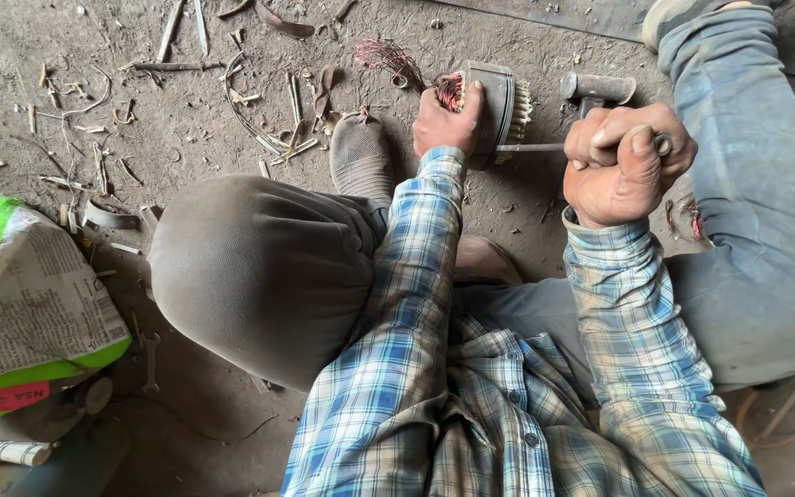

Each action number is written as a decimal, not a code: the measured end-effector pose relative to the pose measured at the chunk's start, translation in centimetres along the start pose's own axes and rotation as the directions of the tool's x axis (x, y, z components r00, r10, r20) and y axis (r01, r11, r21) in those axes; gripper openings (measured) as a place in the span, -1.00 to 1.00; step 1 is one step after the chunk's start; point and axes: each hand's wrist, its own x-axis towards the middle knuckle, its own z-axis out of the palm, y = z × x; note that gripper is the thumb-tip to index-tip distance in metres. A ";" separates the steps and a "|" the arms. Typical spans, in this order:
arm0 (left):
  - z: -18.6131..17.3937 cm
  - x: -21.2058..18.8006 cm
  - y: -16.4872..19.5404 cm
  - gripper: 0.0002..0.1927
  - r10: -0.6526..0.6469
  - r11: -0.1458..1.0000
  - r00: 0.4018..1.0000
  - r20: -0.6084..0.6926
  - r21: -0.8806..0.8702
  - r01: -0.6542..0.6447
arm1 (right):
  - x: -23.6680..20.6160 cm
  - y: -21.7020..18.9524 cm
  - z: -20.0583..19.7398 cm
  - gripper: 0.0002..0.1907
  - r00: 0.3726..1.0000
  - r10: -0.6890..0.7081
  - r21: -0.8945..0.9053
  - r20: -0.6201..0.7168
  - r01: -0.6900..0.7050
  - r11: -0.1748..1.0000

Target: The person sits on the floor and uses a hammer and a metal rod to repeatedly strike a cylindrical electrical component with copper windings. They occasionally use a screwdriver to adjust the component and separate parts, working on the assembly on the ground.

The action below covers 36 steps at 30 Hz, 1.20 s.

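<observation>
I sit on a dirty concrete floor in a blue checked shirt. My left hand grips a grey round motor stator standing on edge, with reddish copper winding wire sticking out of its left side. My right hand is closed in a fist around a thin metal rod, whose tip points left into the stator's right face. A hammer lies on the floor just beyond the rod.
My bent left knee and shoe fill the middle. My right leg in blue trousers lies at the right. A green and white sack sits at the left. Scraps and strips litter the far floor.
</observation>
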 end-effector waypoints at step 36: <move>1.3 1.5 1.0 -0.26 -0.001 1.000 0.996 -0.084 0.025 0.003 | -5.9 11.6 -2.4 -0.76 0.839 0.237 -0.673 0.489 0.191 0.714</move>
